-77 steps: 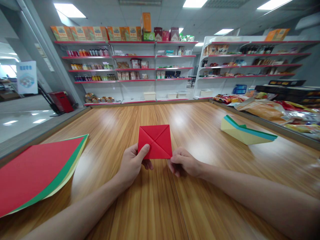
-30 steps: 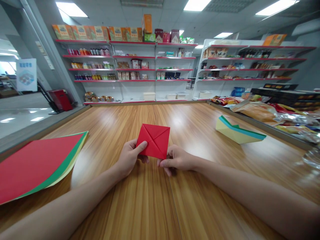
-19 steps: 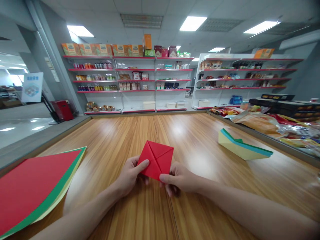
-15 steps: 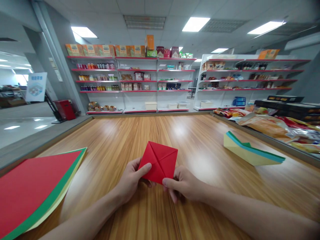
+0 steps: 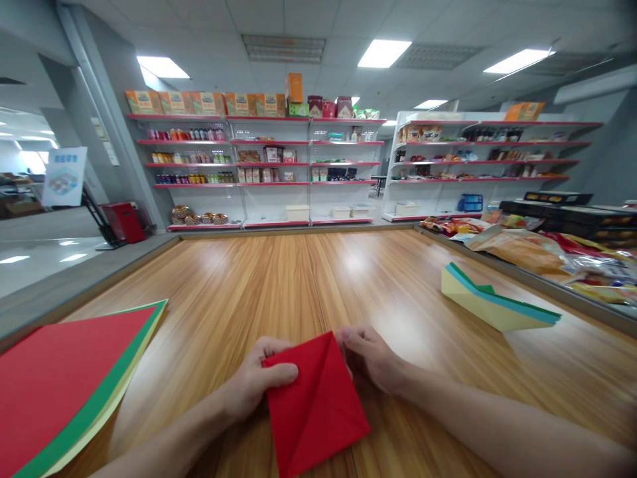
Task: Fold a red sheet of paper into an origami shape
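Note:
A square of folded red paper (image 5: 316,405) is tilted toward me above the table, with creases running across its face. My left hand (image 5: 259,378) grips its upper left side, thumb on top and fingers underneath. At the paper's upper right corner is my right hand (image 5: 373,358), its fingers curled closed against the edge; the fingertips are partly hidden. A folded paper boat (image 5: 497,305) in cream, blue and green rests on the table to the right.
On the left lies a stack of coloured sheets (image 5: 74,372), red on top with green and cream below. The wooden table (image 5: 239,285) has a raised rim. Snack packets (image 5: 527,252) fill the area beyond its right edge. Stocked shelves (image 5: 269,166) stand behind.
The red paper has come closer to me and been turned, now showing a different face. My right hand has moved from its lower corner to its upper right corner.

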{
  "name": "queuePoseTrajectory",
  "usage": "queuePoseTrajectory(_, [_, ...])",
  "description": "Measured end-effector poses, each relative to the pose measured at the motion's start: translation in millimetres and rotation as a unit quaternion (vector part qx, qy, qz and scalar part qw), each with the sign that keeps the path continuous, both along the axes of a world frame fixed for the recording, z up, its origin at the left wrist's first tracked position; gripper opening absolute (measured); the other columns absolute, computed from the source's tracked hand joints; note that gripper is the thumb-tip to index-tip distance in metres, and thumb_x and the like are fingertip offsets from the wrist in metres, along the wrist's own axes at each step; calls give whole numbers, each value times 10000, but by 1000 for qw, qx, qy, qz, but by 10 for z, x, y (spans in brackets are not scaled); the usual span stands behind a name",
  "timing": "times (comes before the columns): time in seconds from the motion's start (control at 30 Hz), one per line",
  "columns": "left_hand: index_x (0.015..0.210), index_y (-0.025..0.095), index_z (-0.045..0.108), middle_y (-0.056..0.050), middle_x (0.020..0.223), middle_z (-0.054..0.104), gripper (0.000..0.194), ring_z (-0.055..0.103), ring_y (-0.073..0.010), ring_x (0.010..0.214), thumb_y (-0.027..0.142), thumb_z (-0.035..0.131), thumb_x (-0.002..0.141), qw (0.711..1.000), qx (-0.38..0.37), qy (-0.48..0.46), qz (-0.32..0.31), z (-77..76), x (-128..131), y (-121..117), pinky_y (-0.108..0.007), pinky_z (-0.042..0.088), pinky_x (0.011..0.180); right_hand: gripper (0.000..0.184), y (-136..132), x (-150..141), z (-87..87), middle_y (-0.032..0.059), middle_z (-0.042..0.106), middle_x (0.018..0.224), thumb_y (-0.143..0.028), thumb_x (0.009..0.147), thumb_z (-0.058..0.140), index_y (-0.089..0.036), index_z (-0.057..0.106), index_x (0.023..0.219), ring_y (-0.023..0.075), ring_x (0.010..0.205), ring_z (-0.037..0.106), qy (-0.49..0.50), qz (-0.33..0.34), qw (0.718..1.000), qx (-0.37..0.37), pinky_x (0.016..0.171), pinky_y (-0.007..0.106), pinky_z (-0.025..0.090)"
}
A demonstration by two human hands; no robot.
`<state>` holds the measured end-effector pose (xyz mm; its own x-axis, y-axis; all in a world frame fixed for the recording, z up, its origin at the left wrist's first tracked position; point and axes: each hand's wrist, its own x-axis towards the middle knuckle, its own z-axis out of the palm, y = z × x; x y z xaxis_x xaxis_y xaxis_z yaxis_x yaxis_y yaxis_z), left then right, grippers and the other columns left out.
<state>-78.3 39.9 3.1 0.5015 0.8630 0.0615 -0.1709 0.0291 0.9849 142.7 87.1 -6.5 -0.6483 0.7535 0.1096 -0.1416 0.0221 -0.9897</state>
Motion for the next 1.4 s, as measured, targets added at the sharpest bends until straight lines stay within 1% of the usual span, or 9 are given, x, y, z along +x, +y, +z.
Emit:
queuePoseTrajectory(0.1, [584, 139, 442, 23, 554, 351, 386, 287, -70, 488, 433, 603, 776, 987, 76, 119, -81, 85, 22, -39, -209, 185, 451, 469, -70, -7, 101, -38, 387, 501, -522, 820, 564, -139, 474, 563, 62, 451, 346, -116, -16, 984, 135, 405, 188, 228])
queuePoseTrajectory(0.27, [578, 148, 408, 24, 556, 325, 421, 291, -78, 505, 441, 498, 867, 967, 160, 192, -59, 112, 59, -64, -211, 203, 455, 428, -140, -2, 189, -47, 342, 506, -426, 838, 564, -140, 451, 541, 60, 476, 310, -186, -38, 953, 237, 423, 193, 218])
queuePoseTrajectory(0.5, [688, 108, 571, 7, 595, 442, 366, 370, -86, 518, 433, 546, 855, 981, 101, 157, -52, 34, 43, -78, -196, 267, 459, 454, -198, 9, 156, -49, 277, 500, -366, 896, 482, -154, 360, 513, 56, 457, 277, -185, -61, 932, 305, 423, 212, 188])
queuePoseTrajectory(0.7, [830, 108, 659, -49, 744, 637, 267, 572, -138, 656, 371, 669, 789, 993, 30, 42, 108, 13, 143, -38, -214, 440, 588, 455, -255, 35, 130, -45, 292, 482, -353, 907, 466, -158, 358, 511, 56, 437, 284, -168, -209, 895, 356, 417, 213, 192])
queuePoseTrajectory(0.77, [911, 119, 674, -74, 815, 682, 278, 619, -179, 746, 369, 671, 790, 992, 15, 9, 125, 18, 168, -33, -262, 485, 675, 459, -263, 39, 119, -45, 311, 461, -357, 898, 485, -155, 383, 500, 55, 423, 291, -163, -252, 874, 382, 412, 211, 198])
queuePoseTrajectory(0.93, [850, 119, 722, -75, 772, 714, 277, 643, -182, 687, 381, 691, 765, 983, 60, 39, 171, 33, 170, -103, -242, 498, 615, 428, -294, 25, 103, -34, 388, 448, -438, 837, 578, -145, 520, 531, 63, 421, 325, -179, -253, 847, 432, 427, 215, 240])
queuePoseTrajectory(1.0, [836, 124, 735, -74, 770, 722, 264, 649, -186, 668, 373, 700, 756, 979, 75, 45, 187, 24, 161, -137, -242, 505, 596, 439, -306, 21, 102, -35, 385, 455, -484, 792, 618, -146, 526, 527, 66, 432, 318, -183, -241, 855, 421, 427, 216, 242])
queuePoseTrajectory(1.2, [880, 142, 747, -81, 826, 737, 241, 675, -210, 713, 341, 715, 747, 978, 79, 32, 188, -1, 163, -172, -278, 541, 646, 433, -321, 17, 86, -23, 414, 531, -495, 829, 556, -136, 546, 587, 81, 496, 363, -158, -141, 931, 297, 439, 201, 283])
queuePoseTrajectory(1.4, [871, 147, 750, -78, 818, 739, 235, 679, -212, 710, 340, 722, 740, 979, 73, 34, 187, 27, 192, -200, -280, 543, 639, 435, -342, 8, 108, -23, 372, 548, -425, 895, 468, -148, 453, 560, 77, 495, 351, -152, -111, 931, 313, 456, 210, 268])
